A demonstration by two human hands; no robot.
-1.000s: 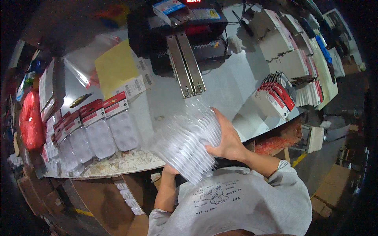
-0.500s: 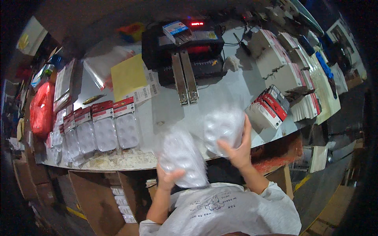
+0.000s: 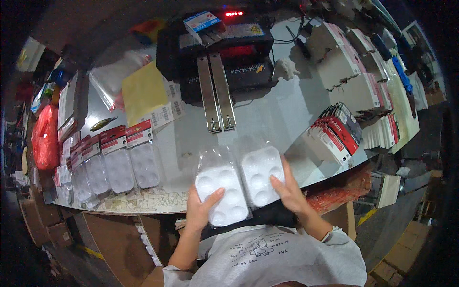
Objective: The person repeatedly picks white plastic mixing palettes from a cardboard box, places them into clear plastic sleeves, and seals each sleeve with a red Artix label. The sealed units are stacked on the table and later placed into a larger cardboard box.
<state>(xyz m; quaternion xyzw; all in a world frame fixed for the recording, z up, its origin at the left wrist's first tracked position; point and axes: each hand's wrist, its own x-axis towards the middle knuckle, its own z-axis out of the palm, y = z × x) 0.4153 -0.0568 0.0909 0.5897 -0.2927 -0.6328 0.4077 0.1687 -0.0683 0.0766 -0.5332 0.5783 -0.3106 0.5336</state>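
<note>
Grey worktop spreads through my remote view, with a black machine at its far side. Left of the machine lie a yellow sheet and, nearer the wearer, a row of packaged trays; right of it stand red-and-white cards. On the machine's near side, beyond its rails, I have the left hand clamped on a white tray in clear wrap and the right hand clamped on a second tray, the two side by side. Each grip has its thumb across the face; how many trays lie underneath I cannot tell.

To hold these well, I would press lightly by the edges, so the thin wells don't bend and the slick wrap doesn't slide, and keep both faces level.

Compared with half a second ago, the second tray sits more nearly level with its partner, and both look sharper, less smeared by motion.
</note>
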